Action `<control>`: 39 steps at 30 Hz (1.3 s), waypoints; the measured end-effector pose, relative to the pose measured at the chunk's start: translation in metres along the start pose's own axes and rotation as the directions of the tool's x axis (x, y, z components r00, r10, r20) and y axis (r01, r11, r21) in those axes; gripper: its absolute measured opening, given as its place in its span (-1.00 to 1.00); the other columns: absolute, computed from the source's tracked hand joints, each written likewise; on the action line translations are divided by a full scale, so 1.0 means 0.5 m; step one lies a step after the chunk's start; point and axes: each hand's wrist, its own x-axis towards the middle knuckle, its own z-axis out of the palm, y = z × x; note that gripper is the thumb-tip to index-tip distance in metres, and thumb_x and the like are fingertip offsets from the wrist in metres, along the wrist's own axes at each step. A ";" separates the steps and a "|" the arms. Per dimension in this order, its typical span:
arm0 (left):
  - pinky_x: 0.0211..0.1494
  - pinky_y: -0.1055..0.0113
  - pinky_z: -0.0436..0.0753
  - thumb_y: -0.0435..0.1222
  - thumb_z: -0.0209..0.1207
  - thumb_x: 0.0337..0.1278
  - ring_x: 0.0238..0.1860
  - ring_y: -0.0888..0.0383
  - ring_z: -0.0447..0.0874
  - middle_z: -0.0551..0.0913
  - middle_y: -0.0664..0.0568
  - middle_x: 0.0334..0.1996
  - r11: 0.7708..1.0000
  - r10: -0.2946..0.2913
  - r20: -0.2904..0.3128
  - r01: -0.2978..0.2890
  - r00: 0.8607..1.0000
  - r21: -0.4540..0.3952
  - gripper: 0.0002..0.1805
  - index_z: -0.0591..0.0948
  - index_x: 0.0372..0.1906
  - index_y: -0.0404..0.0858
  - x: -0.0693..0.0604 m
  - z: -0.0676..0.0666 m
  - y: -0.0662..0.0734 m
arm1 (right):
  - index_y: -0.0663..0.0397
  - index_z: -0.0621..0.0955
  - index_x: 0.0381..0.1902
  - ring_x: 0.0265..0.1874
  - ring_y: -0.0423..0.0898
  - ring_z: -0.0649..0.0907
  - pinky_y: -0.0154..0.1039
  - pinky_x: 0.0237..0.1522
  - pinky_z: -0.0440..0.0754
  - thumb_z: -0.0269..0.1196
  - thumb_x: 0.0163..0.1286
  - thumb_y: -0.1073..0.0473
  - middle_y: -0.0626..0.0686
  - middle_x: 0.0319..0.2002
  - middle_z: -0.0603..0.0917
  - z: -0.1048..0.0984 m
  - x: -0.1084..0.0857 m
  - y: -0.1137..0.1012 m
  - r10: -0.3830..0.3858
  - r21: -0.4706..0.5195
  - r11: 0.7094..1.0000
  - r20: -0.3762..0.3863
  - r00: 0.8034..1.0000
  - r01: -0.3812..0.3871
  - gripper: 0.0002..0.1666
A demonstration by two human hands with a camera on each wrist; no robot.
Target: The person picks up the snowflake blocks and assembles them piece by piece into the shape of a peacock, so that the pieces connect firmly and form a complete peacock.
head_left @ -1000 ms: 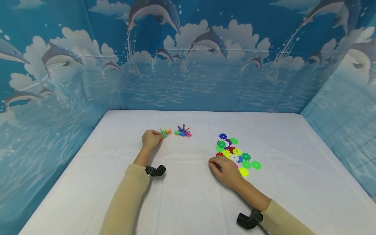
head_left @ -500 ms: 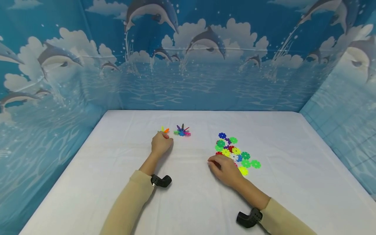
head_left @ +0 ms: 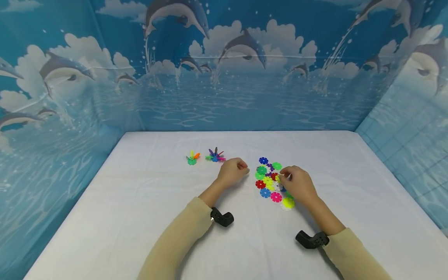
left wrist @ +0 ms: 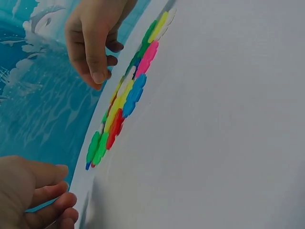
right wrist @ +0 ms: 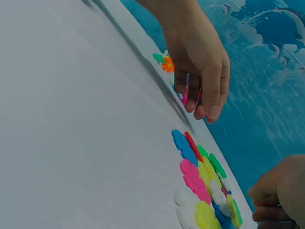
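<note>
My left hand (head_left: pixel 233 172) hovers over the white table, left of a loose pile of snowflake building discs; its fingers are loosely bent with nothing seen between them. At the pile's right side is my right hand (head_left: pixel 299 184), fingertips down by a yellow disc (head_left: pixel 278 178) and hiding part of the pile; no disc shows in its grasp. Along the pile's near side lie a blue disc (head_left: pixel 265 193), a pink disc (head_left: pixel 276 197) and a red disc (head_left: pixel 260 184). In the left wrist view, the right hand (left wrist: pixel 97 40) hangs above the discs, fingers bent down.
Two joined clusters of discs stand farther left: a green one with orange and yellow pieces (head_left: pixel 192 159), and a blue one with purple and pink pieces (head_left: pixel 215 155). A blue dolphin-print curtain (head_left: pixel 224 97) borders the white table (head_left: pixel 140 202) at back and sides.
My left hand has let go of the green cluster, leaving it on the table, and moved right towards the pile. My right hand has shifted right and farther away, uncovering the blue and pink discs.
</note>
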 end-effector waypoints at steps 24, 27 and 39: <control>-0.39 0.45 0.46 -0.19 0.37 0.13 -0.47 0.24 0.46 0.55 0.13 -0.51 0.992 -0.027 -0.075 0.018 0.997 -0.123 -0.80 0.62 -0.32 -0.23 0.001 0.065 0.049 | 0.32 0.57 -0.13 -0.40 -0.01 0.51 -0.20 -0.32 0.54 0.33 0.32 0.23 0.07 -0.41 0.58 0.007 0.013 0.017 0.003 0.097 0.995 0.036 0.999 -0.006 -0.73; -0.35 0.47 0.55 -0.25 0.35 0.16 -0.45 0.27 0.57 0.64 0.08 -0.48 0.952 -0.052 -0.007 0.048 0.999 -0.302 -0.79 0.65 -0.24 -0.32 -0.021 0.054 0.038 | 0.31 0.59 -0.15 -0.38 0.00 0.61 -0.20 -0.25 0.65 0.32 0.33 0.26 0.10 -0.36 0.66 0.011 0.007 -0.001 -0.070 0.147 0.987 0.014 0.997 0.067 -0.78; -0.26 0.43 0.67 -0.45 0.20 0.27 -0.44 0.26 0.68 0.73 -0.22 -0.37 0.748 -0.065 0.277 0.231 0.959 -0.622 -0.80 0.61 -0.15 -0.57 -0.092 0.011 -0.016 | 0.19 0.68 -0.23 -0.40 -0.09 0.72 -0.18 -0.34 0.68 0.36 0.24 0.36 0.01 -0.35 0.73 0.065 -0.027 -0.062 -0.372 0.199 0.902 -0.093 0.924 0.383 -0.87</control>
